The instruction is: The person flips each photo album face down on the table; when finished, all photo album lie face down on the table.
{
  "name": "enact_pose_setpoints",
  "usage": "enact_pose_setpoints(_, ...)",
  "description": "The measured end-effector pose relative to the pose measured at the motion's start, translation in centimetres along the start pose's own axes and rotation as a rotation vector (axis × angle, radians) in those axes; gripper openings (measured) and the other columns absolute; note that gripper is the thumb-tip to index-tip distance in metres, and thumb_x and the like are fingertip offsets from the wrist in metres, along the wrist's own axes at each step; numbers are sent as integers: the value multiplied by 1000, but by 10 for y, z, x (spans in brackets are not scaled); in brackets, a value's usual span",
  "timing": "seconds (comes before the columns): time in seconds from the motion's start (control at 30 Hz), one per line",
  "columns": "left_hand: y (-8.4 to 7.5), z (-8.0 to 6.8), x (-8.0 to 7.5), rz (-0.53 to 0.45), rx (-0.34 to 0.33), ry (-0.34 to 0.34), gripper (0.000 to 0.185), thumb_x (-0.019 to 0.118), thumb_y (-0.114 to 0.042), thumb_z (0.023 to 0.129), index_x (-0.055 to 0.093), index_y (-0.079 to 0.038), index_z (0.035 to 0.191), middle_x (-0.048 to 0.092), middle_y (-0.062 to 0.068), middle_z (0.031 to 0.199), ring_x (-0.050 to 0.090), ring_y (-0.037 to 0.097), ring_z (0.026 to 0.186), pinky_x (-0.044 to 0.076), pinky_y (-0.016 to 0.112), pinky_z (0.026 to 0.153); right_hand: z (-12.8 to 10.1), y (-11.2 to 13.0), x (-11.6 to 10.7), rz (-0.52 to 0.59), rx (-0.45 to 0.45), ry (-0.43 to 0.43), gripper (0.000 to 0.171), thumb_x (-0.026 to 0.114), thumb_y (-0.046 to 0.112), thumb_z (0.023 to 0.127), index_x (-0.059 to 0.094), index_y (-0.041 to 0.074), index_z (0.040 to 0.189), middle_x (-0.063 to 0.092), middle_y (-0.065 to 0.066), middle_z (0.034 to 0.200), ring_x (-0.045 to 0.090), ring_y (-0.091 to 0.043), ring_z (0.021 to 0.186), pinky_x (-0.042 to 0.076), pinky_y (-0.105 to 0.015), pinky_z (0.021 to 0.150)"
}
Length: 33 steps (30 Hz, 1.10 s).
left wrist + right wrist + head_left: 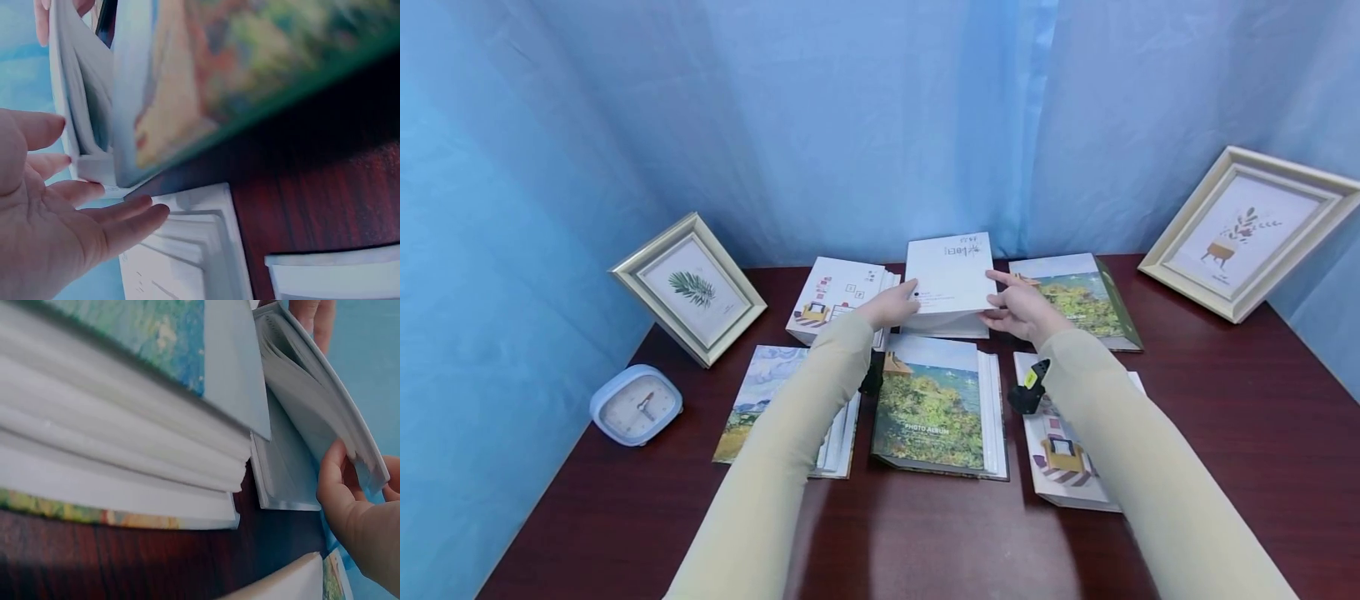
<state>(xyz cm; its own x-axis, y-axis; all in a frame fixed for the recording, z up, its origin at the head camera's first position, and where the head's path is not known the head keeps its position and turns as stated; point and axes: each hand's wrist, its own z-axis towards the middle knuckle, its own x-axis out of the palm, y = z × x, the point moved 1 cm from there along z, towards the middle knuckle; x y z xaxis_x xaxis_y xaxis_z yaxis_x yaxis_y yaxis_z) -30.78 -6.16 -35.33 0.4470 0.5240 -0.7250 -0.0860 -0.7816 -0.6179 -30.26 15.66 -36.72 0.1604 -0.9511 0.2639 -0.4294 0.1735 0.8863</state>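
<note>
At the back of the table, both hands hold a white photo album (pixel 951 267) with dark writing on its cover. My left hand (pixel 891 306) is at its near left edge; in the left wrist view its fingertips (pixel 53 129) meet the album's side. My right hand (pixel 1021 308) grips the right edge, fingers on the cover and thumb underneath, as the right wrist view shows. Cover and pages (pixel 306 403) are raised at a slant over the lower cover (pixel 287 478). Right in front lies a landscape photo album (pixel 928 408).
Other albums lie around: an illustrated white one (pixel 835 287) at back left, a landscape one (pixel 1075 296) at back right, one (pixel 760 392) under the left arm, one (pixel 1063 467) under the right. Picture frames (pixel 692 287) (pixel 1232 233) and a blue clock (pixel 636 404) stand at the sides.
</note>
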Motion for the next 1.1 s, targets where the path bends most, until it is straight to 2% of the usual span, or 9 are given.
enact_pose_setpoints(0.1,3,-4,0,-60,-1,-6,57,32,-23,104,6,-10,153,8,4,160,9,19,147,12,33,119,-1,1,-1,28,-6,20,63,28,-2,100,12,27,154,39,-6,123,46,-24,110,28,-43,113)
enact_pose_setpoints(0.2,7,-5,-1,-122,2,-19,59,33,-26,104,4,-12,154,6,4,161,7,20,147,13,35,119,0,1,-1,62,-7,39,62,27,-1,101,12,28,154,41,-2,117,46,-24,111,28,-43,113)
enact_pose_setpoints(0.5,20,-2,-1,-411,-18,-51,62,42,-32,102,9,-25,154,7,0,161,14,24,146,31,50,111,0,2,1,131,1,53,62,24,-1,101,10,29,154,40,0,118,44,-21,111,29,-40,111)
enact_pose_setpoints(0.57,21,-2,-2,-443,-13,-71,62,45,-32,101,13,-25,154,10,1,160,17,25,146,35,50,108,0,2,1,142,5,51,62,24,-1,101,10,29,154,40,-1,119,43,-21,112,28,-39,112)
enact_pose_setpoints(0.7,21,-3,-4,-472,5,-116,61,50,-32,99,21,-25,152,16,2,159,22,25,144,39,46,106,-1,1,-1,150,17,49,62,24,-1,101,11,28,154,35,-4,130,36,-27,129,27,-39,114)
enact_pose_setpoints(0.83,20,-6,-6,-513,20,-131,60,53,-31,98,26,-25,151,20,3,158,23,25,144,38,46,107,-2,1,-2,105,14,46,61,24,-1,101,9,25,154,20,-10,150,23,-30,141,27,-38,115)
enact_pose_setpoints(0.93,21,-7,-8,-548,25,-132,57,52,-30,98,29,-25,150,23,5,157,27,27,142,37,47,108,-3,2,-1,29,9,31,61,26,-1,101,7,21,154,12,-14,155,25,-30,140,28,-38,114)
enact_pose_setpoints(1.1,22,-9,-10,-576,11,-128,54,50,-29,99,30,-25,150,26,5,156,29,28,141,36,47,108,-2,-1,3,-108,14,-4,62,31,-1,100,5,14,154,13,-20,155,32,-32,133,33,-39,111)
